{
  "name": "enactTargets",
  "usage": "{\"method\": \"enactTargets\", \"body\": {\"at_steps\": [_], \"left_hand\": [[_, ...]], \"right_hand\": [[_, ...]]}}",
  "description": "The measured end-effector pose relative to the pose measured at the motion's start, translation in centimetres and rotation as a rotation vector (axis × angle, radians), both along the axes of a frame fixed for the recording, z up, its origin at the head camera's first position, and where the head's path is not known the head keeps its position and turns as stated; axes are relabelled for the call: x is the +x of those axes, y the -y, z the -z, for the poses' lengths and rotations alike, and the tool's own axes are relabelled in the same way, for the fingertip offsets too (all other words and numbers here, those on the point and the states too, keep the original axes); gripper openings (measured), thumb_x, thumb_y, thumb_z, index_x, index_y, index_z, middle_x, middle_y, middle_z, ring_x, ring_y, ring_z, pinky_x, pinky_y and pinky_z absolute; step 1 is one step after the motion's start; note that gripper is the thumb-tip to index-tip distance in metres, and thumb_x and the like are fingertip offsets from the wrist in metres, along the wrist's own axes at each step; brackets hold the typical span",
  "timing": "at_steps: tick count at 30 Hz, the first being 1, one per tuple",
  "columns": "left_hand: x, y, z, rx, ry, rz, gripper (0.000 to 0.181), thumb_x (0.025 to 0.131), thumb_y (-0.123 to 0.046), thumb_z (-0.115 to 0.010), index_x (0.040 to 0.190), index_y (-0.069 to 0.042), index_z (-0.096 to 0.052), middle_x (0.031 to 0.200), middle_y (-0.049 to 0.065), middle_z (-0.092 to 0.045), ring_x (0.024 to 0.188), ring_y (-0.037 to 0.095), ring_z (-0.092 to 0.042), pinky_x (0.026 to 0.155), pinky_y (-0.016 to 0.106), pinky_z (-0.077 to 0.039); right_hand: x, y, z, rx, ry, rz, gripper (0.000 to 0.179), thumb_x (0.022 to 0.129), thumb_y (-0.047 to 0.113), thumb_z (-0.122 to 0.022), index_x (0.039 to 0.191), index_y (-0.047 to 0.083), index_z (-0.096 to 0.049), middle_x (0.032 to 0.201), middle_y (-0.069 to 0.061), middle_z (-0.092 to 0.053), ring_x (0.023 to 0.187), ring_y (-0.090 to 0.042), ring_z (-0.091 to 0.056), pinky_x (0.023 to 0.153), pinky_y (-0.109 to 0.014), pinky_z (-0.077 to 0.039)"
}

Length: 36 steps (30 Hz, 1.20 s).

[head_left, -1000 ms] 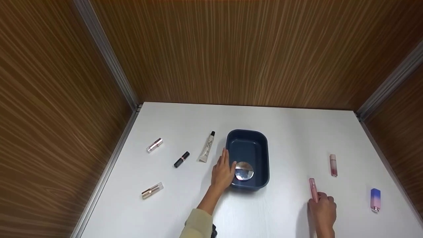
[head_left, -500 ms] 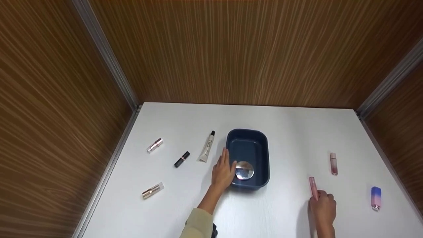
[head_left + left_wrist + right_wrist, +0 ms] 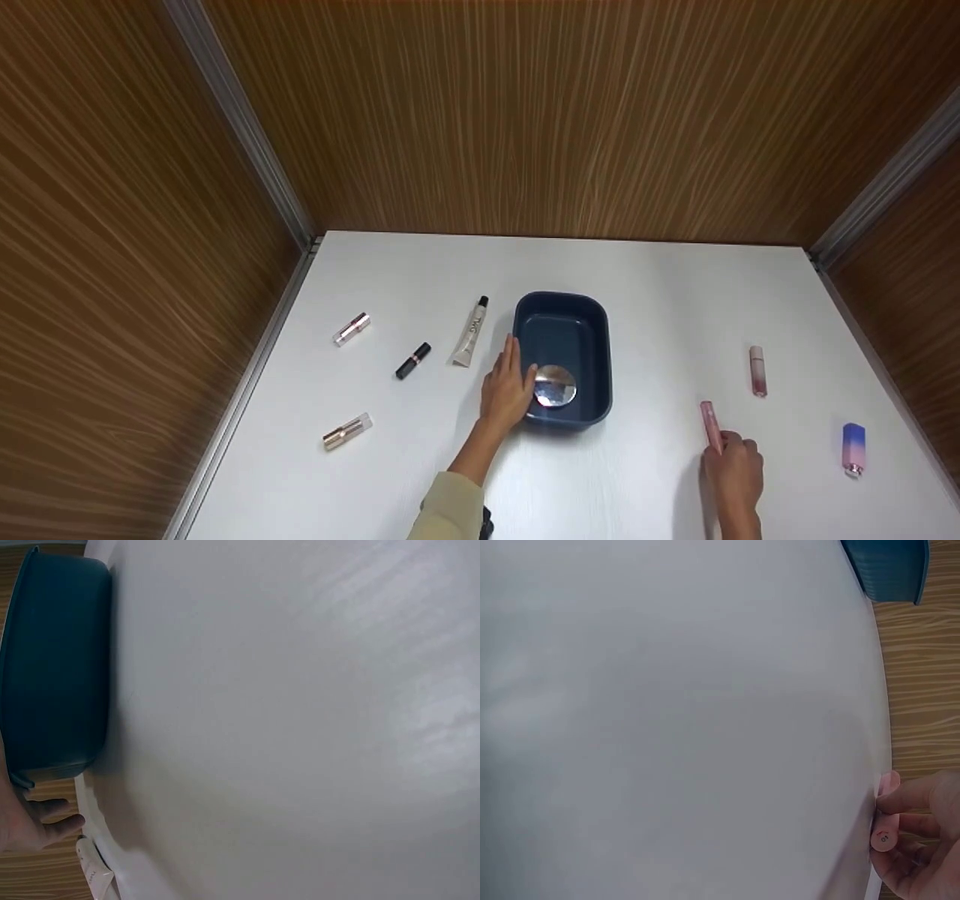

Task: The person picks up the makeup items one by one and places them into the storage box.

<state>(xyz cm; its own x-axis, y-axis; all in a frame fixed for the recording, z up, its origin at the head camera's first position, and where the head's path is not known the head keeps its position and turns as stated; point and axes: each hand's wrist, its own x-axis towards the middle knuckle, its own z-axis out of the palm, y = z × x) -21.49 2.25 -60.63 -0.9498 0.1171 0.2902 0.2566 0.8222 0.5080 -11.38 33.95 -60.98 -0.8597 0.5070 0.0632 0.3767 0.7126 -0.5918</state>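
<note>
My left hand [image 3: 506, 390] holds the left wall of a dark blue rectangular box [image 3: 606, 352], fingers along the outside and thumb over the rim. Inside the box, at its near end, lies a round mirror-like disc [image 3: 555, 387]. On the right, my right hand [image 3: 735, 472] pinches a pink lip gloss tube [image 3: 711, 426]; the tube's near end is hidden by the fingers in the head view. In the right wrist view, thumb and fingers close around the pink tube [image 3: 886, 831], with its round end showing, low over the table.
Left of the box lie a squeeze tube [image 3: 469, 332], a black lipstick [image 3: 413, 361], a silvery lipstick [image 3: 352, 329] and a gold one [image 3: 347, 432]. Farther right are another lip gloss [image 3: 757, 371] and a blue-pink tube [image 3: 853, 450]. Wood-grain panels [image 3: 555, 120] enclose the white table.
</note>
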Motion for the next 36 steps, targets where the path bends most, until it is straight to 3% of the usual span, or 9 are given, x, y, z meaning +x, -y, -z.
{"method": "enactTargets", "body": {"at_steps": [18,36], "left_hand": [[0.0,-0.1,-0.3,0.009,0.044,-0.002,0.059,0.098,-0.035,-0.041,0.143,0.0,-0.028,0.149,0.01,-0.023,0.125,0.026,-0.038,0.09,0.043,-0.04],[0.0,-0.1,-0.3,-0.006,0.07,-0.001,0.059,0.098,-0.037,-0.039,0.143,0.0,-0.027,0.149,0.01,-0.022,0.125,0.026,-0.038,0.09,0.043,-0.04]], "right_hand": [[-0.2,0.2,-0.5,-0.011,-0.007,-0.017,0.033,0.077,-0.004,-0.056,0.106,-0.019,-0.054,0.088,-0.032,-0.051,0.079,-0.044,-0.05,0.067,-0.052,-0.037],[-0.3,1.0,-1.1,0.028,-0.088,-0.078,0.029,0.076,-0.003,-0.057,0.101,-0.018,-0.057,0.082,-0.031,-0.054,0.074,-0.045,-0.052,0.065,-0.052,-0.038]]}}
